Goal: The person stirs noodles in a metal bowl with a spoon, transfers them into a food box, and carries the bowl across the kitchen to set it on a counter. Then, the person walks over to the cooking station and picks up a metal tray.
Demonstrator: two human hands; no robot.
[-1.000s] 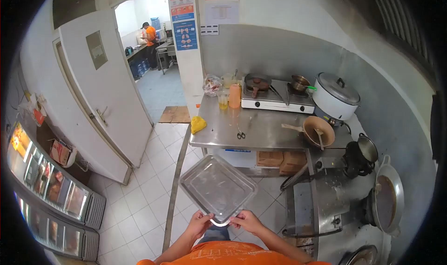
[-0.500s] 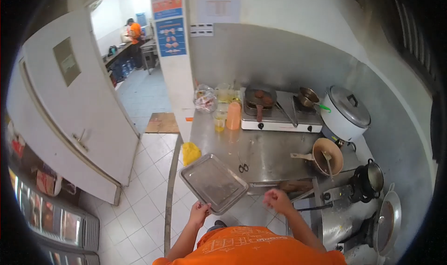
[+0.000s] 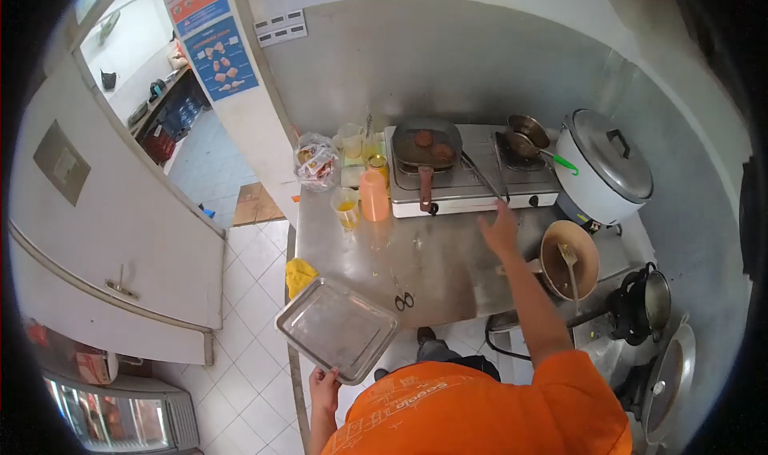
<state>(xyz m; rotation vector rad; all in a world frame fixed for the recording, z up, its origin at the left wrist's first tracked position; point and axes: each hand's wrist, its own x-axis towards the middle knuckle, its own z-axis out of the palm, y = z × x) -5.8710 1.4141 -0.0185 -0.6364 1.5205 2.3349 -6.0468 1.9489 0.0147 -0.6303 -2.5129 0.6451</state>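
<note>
My left hand [image 3: 326,385] is closed on the near edge of a metal tray [image 3: 336,327], which is tilted in front of the counter and holds nothing. My right hand [image 3: 500,231] reaches over the counter to the front of the gas stove [image 3: 472,202]. Its fingertips are at the near end of dark tongs [image 3: 482,175], thumb apart from the fingers; I cannot make out a firm grip. The tongs rest slanted on the stove beside a square frying pan [image 3: 412,145] with brown round patties [image 3: 440,151] in it.
Scissors [image 3: 405,301], an orange cup [image 3: 374,197], a jug of yellow liquid [image 3: 346,207] and a plastic bag [image 3: 317,163] stand on the counter. At right are a rice cooker [image 3: 604,167], a pan with a spatula [image 3: 588,251] and a small pot [image 3: 524,131]. A yellow cloth [image 3: 300,277] hangs at the left edge.
My right hand has moved from beside my body forward to the tongs on the stove. My left hand still holds the tray. The view has shifted nearer the stove.
</note>
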